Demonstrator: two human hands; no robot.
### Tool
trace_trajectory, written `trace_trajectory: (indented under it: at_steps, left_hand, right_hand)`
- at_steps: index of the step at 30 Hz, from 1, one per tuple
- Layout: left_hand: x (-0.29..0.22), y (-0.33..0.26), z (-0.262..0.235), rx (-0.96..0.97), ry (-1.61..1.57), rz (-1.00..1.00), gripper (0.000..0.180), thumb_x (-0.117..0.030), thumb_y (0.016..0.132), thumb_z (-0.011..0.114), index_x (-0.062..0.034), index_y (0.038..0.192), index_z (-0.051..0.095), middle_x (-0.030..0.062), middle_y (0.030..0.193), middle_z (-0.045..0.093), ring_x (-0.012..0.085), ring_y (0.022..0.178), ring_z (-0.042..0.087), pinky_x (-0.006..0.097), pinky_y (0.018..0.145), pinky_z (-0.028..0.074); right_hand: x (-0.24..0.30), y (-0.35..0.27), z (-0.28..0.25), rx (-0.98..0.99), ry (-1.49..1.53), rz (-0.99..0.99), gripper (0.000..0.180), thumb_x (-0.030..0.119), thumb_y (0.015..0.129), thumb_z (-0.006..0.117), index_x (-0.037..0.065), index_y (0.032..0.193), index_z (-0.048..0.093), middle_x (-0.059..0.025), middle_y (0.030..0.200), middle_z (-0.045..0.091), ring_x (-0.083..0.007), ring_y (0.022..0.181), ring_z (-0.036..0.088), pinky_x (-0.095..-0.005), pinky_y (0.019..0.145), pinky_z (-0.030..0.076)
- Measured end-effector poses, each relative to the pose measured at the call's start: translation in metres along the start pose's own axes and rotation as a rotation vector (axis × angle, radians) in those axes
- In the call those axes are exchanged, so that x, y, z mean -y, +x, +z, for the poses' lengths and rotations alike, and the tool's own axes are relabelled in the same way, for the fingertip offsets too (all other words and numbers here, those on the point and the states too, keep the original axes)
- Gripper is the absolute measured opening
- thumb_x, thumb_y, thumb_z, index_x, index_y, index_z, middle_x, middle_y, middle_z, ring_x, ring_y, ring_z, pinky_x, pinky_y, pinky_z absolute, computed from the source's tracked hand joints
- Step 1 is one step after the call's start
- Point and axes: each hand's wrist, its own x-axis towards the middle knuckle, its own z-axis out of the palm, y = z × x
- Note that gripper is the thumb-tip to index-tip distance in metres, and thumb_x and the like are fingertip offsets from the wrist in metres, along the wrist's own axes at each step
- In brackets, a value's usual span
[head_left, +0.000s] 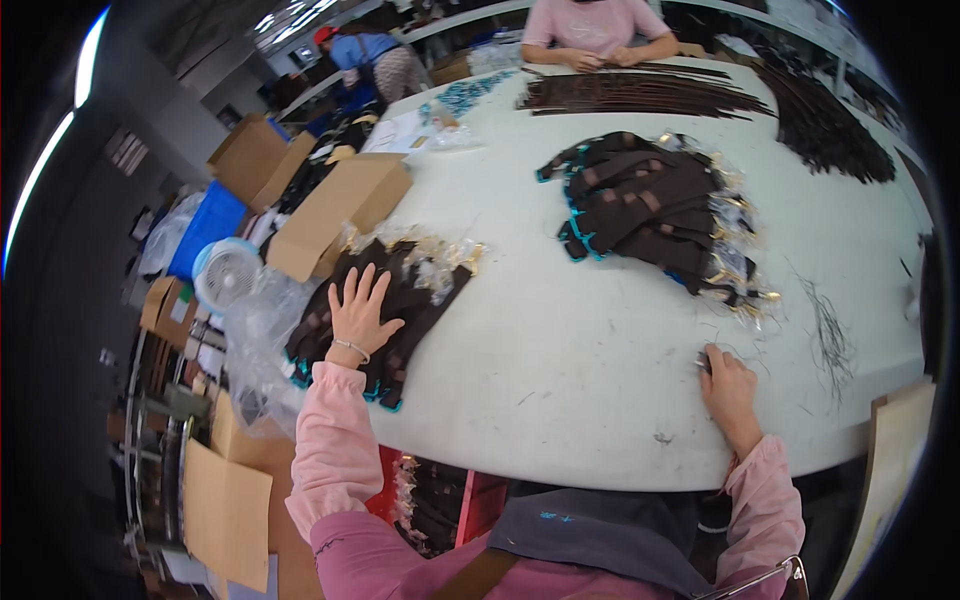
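Pink sleeve (335, 435) extended — left hand (362, 318) (splayed) atop dark straps (425, 320).

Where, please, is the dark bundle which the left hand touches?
In the head view, the dark bundle lies left of centre on the white table, beside the clear plastic bag and in front of a cardboard box.

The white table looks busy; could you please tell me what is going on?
The person's left hand lies spread on the left pile of dark straps. The right hand rests curled on the table; whether it holds anything is unclear. The right pile lies untouched; a co-worker is behind dark strips.
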Motion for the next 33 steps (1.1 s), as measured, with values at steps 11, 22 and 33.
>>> trace_trajectory:
  at_steps: [11,22,33]
  left_hand:
    - [-0.012,0.067,0.080,0.132,0.049,-0.234,0.076,-0.042,0.075,0.065,-0.0304,0.139,0.027,0.0047,0.145,0.026,0.0310,0.133,0.023,0.061,0.100,0.019]
    - [-0.235,0.181,-0.029,-0.455,-0.610,0.471,0.028,-0.023,0.071,0.070,-0.0059,0.090,0.059,0.0082,0.090,0.059,0.0272,0.089,0.053,0.037,0.074,0.040]
    - [-0.310,0.233,-0.060,-0.135,-0.756,0.314,0.038,-0.023,0.066,0.069,-0.0021,0.093,0.052,0.0126,0.082,0.061,0.0293,0.079,0.059,0.037,0.067,0.045]
  right_hand:
    - [-0.109,-0.019,-0.095,-0.277,-0.175,0.313,0.030,0.012,0.076,0.062,0.007,0.104,0.054,-0.0112,0.082,0.062,-0.0281,0.066,0.061,-0.0373,0.055,0.045]
    - [-0.074,-0.012,-0.043,-0.085,-0.094,0.349,0.022,0.014,0.071,0.061,0.009,0.091,0.053,-0.0089,0.069,0.059,-0.0286,0.061,0.060,-0.0400,0.055,0.046]
    - [-0.095,-0.009,-0.034,-0.272,0.052,0.410,0.025,0.011,0.072,0.062,0.007,0.097,0.057,-0.0115,0.073,0.061,-0.0296,0.063,0.059,-0.0389,0.057,0.047]
